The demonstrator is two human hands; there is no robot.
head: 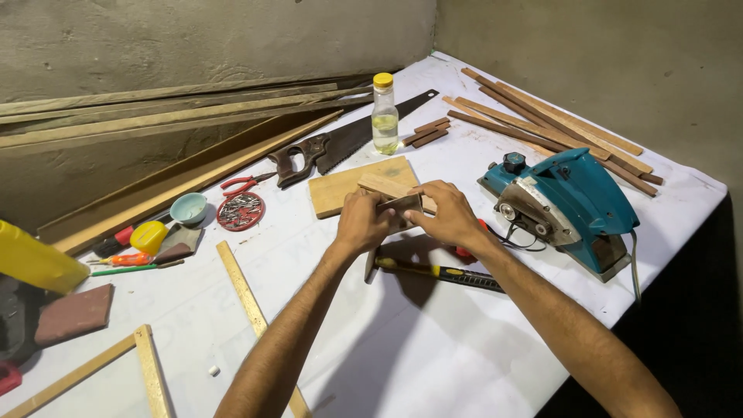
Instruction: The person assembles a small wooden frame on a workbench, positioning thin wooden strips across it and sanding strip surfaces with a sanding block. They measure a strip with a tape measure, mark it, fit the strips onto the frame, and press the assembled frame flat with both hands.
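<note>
While both hands meet over the middle of the white table (433, 340), they pinch a small wood piece (401, 205) between them. The left hand (360, 224) grips its left end and the right hand (447, 217) grips its right end, so the fingers of both are closed on it. The wood piece lies long from side to side, running from one hand to the other, and it sits just above the near edge of the flat wooden board (348, 186). Neither hand is closer than the other; each has its own end. A hammer (433, 269) lies on the table just below the hands, and the blue power planer (569, 205) sits near the right hand.
</note>
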